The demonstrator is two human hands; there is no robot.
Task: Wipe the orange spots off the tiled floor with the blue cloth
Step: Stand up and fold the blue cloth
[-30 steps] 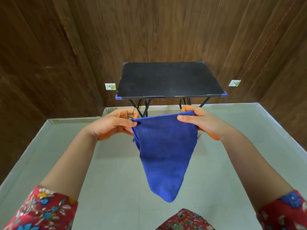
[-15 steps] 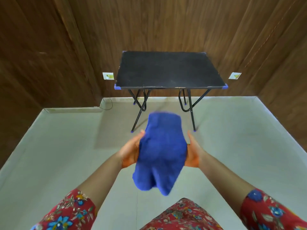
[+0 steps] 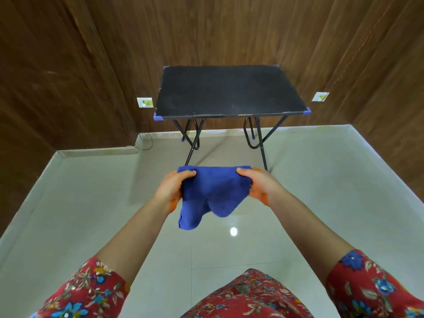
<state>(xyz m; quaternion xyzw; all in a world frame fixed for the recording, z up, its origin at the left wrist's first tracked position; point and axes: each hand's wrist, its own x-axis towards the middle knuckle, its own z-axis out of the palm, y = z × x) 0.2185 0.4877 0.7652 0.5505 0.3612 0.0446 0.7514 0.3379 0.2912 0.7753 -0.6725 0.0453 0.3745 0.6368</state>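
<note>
Hanging in the air between both hands, the blue cloth (image 3: pixel 213 193) is soft, fuzzy and bunched, and its lower folds droop in two rounded lobes. The left hand (image 3: pixel 173 190) and the right hand (image 3: pixel 258 187) each pinch an upper corner, thumb on top. Below lies a glossy pale tiled floor (image 3: pixel 91 214) with one bright light reflection, edged by dark wood-grain walls (image 3: pixel 68 76). One black folding table (image 3: pixel 229 90) on thin metal legs stands ahead, and two white wall sockets (image 3: pixel 144 102) flank it.
</note>
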